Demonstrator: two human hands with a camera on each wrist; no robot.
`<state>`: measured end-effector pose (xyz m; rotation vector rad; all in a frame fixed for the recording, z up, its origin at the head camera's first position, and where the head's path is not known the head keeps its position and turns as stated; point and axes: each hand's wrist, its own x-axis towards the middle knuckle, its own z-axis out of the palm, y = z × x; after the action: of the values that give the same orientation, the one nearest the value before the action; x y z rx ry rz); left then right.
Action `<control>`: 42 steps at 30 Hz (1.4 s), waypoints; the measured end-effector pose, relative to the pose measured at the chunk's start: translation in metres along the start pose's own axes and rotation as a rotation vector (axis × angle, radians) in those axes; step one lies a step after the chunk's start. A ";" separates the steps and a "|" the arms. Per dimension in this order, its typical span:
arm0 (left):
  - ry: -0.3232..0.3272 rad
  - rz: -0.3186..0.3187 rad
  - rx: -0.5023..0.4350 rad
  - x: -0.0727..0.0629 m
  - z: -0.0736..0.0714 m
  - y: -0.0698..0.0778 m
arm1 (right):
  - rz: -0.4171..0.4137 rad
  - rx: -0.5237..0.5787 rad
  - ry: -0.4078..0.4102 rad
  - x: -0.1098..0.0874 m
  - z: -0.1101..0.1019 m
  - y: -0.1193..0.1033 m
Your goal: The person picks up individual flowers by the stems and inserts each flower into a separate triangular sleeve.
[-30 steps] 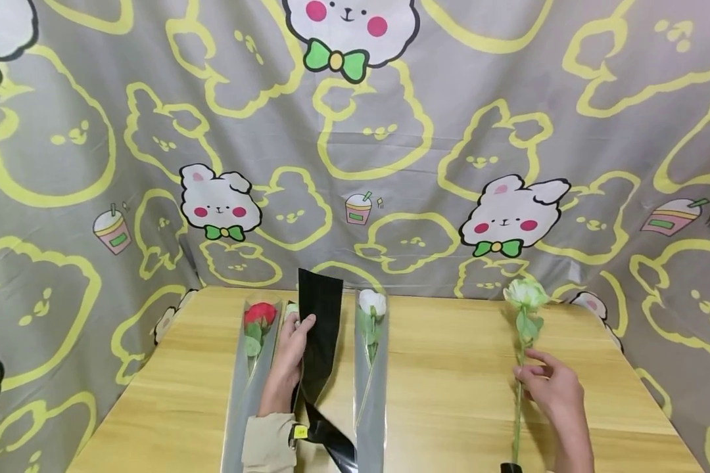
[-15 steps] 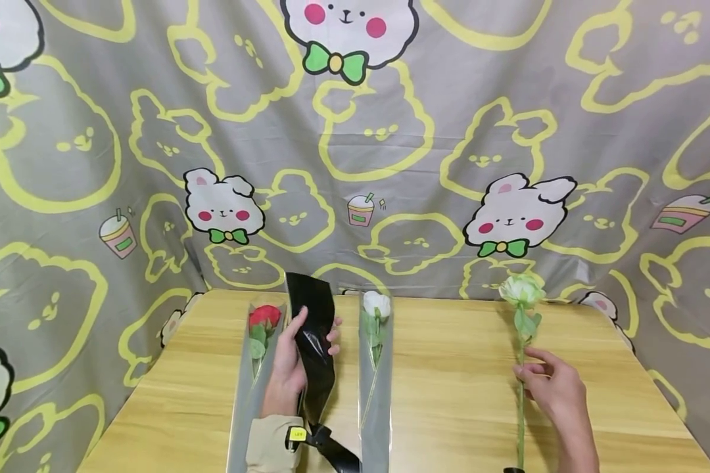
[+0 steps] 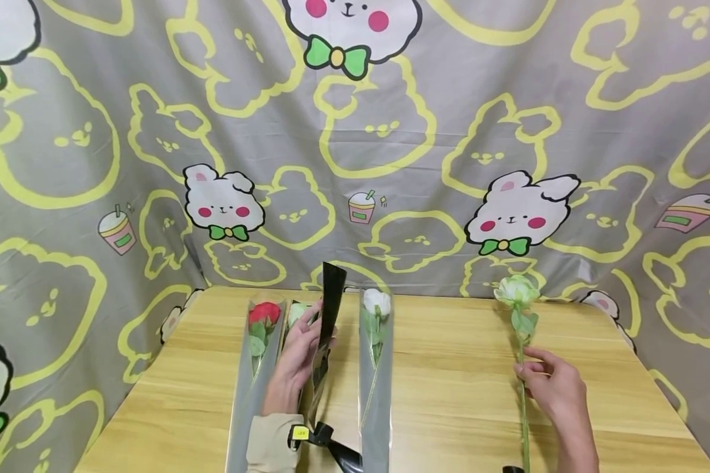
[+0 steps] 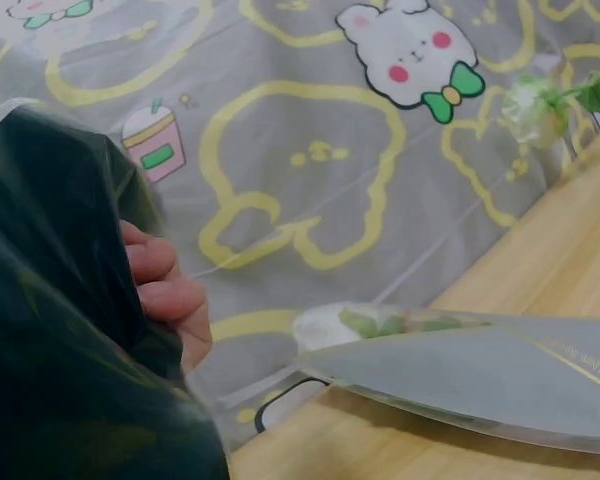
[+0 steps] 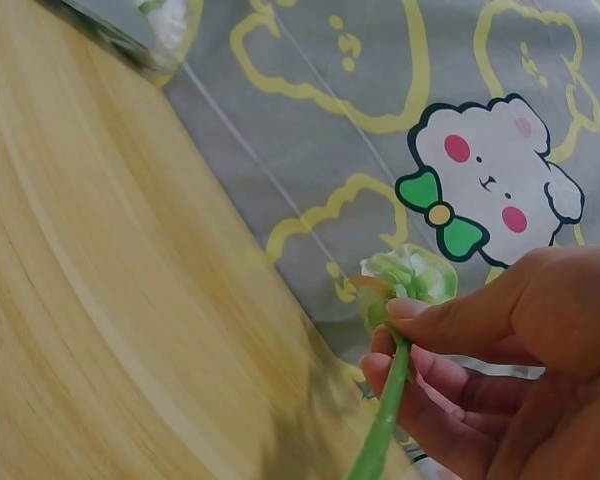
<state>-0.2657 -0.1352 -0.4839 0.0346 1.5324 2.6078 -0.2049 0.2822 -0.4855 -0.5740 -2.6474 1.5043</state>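
Observation:
My left hand (image 3: 297, 351) grips a black flower sleeve (image 3: 332, 299), which stands almost edge-on in the head view. In the left wrist view, the curled fingers (image 4: 165, 285) show at the edge of the dark sleeve (image 4: 70, 300). Over on the right, my right hand (image 3: 556, 397) pinches the stem of a pale green artificial flower (image 3: 517, 290) between thumb and fingers. The bloom (image 5: 410, 275) points away from me in the right wrist view. Behind my left hand a pale flower (image 3: 298, 313) is partly hidden.
A wrapped red rose (image 3: 265, 315) lies left of my left hand. A wrapped white rose (image 3: 377, 303) lies between the hands in a grey sleeve (image 3: 377, 407). A patterned curtain (image 3: 390, 151) hangs behind the wooden table (image 3: 449, 381).
The black sleeve first turned broad side on with fingers round its far edge, then swung to nearly edge-on, tilting right. The right hand stays at the stem; the green bloom shifts slightly left.

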 end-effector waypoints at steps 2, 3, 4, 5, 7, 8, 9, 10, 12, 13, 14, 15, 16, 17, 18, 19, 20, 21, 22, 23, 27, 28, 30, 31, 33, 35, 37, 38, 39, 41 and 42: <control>0.038 -0.002 -0.022 0.001 -0.001 0.000 | 0.009 0.032 0.016 -0.001 0.002 -0.001; 0.052 -0.003 -0.037 0.001 -0.001 0.000 | 0.009 0.058 0.025 -0.002 0.003 -0.002; 0.066 0.000 -0.054 0.001 -0.001 0.000 | 0.013 0.088 0.035 -0.002 0.005 -0.003; 0.080 0.004 -0.059 0.001 -0.001 0.000 | 0.017 0.121 0.048 -0.003 0.006 -0.004; 0.104 0.035 -0.036 0.001 -0.001 0.000 | 0.010 0.188 0.079 -0.003 0.008 -0.006; 0.118 0.048 -0.006 0.000 0.000 0.000 | 0.009 0.219 0.092 -0.004 0.009 -0.007; 0.137 0.071 0.045 0.001 0.000 0.000 | 0.010 0.246 0.107 -0.004 0.009 -0.009; 0.154 0.087 0.093 0.001 0.001 0.000 | 0.007 0.273 0.120 -0.003 0.010 -0.009; 0.179 0.102 0.185 0.002 0.003 -0.001 | 0.002 0.318 0.147 -0.003 0.010 -0.011; 0.183 0.092 0.220 0.003 0.004 -0.001 | 0.007 0.349 0.153 -0.003 0.009 -0.012; 0.173 0.088 0.259 0.004 0.005 -0.001 | 0.016 0.384 0.161 -0.003 0.009 -0.013; 0.154 0.080 0.285 0.004 0.007 -0.002 | 0.019 0.418 0.167 -0.002 0.009 -0.014; 0.128 0.066 0.300 0.005 0.008 -0.002 | 0.024 0.462 0.171 -0.002 0.010 -0.015; 0.097 0.060 0.319 0.005 0.010 -0.003 | 0.033 0.504 0.179 -0.002 0.010 -0.016; 0.076 0.049 0.330 0.005 0.011 -0.004 | 0.045 0.556 0.185 -0.002 0.011 -0.018; 0.054 0.045 0.347 0.005 0.013 -0.005 | 0.050 0.603 0.190 -0.002 0.011 -0.019; 0.038 0.039 0.357 0.005 0.014 -0.006 | 0.052 0.642 0.197 -0.001 0.012 -0.020; 0.030 0.027 0.357 0.005 0.016 -0.006 | 0.053 0.680 0.201 -0.001 0.012 -0.021; 0.021 0.014 0.358 0.005 0.017 -0.007 | 0.053 0.719 0.203 -0.001 0.013 -0.023; 0.011 0.000 0.356 0.004 0.018 -0.008 | 0.051 0.751 0.207 -0.001 0.013 -0.025; -0.016 -0.070 0.363 0.004 0.022 -0.010 | 0.034 0.861 0.200 -0.003 0.013 -0.032; -0.032 -0.078 0.377 0.004 0.023 -0.010 | 0.029 0.895 0.196 -0.004 0.012 -0.034; -0.061 -0.089 0.401 0.005 0.025 -0.012 | 0.017 0.970 0.185 -0.006 0.011 -0.038; -0.079 -0.091 0.418 0.005 0.026 -0.013 | 0.008 1.008 0.178 -0.007 0.010 -0.040; -0.120 -0.094 0.437 0.006 0.028 -0.016 | -0.008 1.063 0.164 -0.009 0.009 -0.043; -0.149 -0.089 0.455 0.006 0.030 -0.020 | -0.022 1.099 0.144 -0.012 0.007 -0.044; -0.178 -0.080 0.462 0.006 0.032 -0.025 | -0.033 1.127 0.125 -0.015 0.006 -0.045; -0.189 -0.072 0.468 0.005 0.033 -0.027 | -0.040 1.154 0.110 -0.016 0.006 -0.046; -0.197 -0.065 0.472 0.005 0.034 -0.030 | -0.048 1.187 0.094 -0.017 0.005 -0.046; -0.217 -0.053 0.474 0.003 0.036 -0.034 | -0.062 1.285 0.067 -0.018 0.004 -0.047; -0.223 -0.054 0.478 0.002 0.037 -0.035 | -0.065 1.346 0.058 -0.019 0.003 -0.047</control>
<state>-0.2620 -0.0857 -0.4963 0.3073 1.9884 2.0552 -0.2018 0.2512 -0.4450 -0.3365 -1.0504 2.5737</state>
